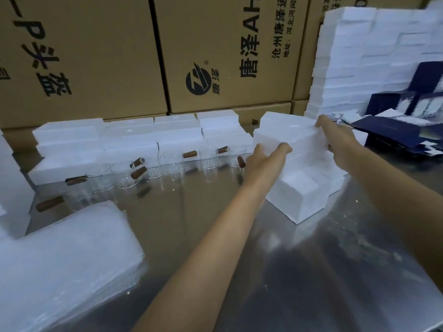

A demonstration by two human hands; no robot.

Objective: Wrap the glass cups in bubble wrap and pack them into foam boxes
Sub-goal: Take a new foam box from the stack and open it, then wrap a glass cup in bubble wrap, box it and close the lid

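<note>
Both hands are reaching out to the stack of white foam boxes [299,164] that's sitting at the right of the shiny metal worktop [275,271], so I'm guessing a box is being pulled off the pile to get loaded. The left hand [266,159] is cupping the stack's near-left side with fingers curled onto it, and the right hand [335,137] is gripping the far-right top corner, fingertips pinching the edge of the top piece. If you're doing this yourself, lift straight up with both sides even, since the foam looks crumbly (there are white crumbs scattered on the metal) and the lower boxes are sitting a bit skewed, so dragging could topple them. The clear glass cups with brown wooden handles [134,173] are standing in a loose row at the far left-middle of the worktop, well apart from the hands, none wrapped yet as far as I can tell, and they're all looking empty. The pile of translucent bubble wrap sheets [67,259] is lying near left. Behind the cups a row of closed white foam boxes [134,137] is lining up, can't see inside any of them. Big brown cardboard cartons [215,56] are standing at the back, a tall wall of white foam pieces [374,56] far right, and dark blue gift boxes [407,121] are leaning beside it.
</note>
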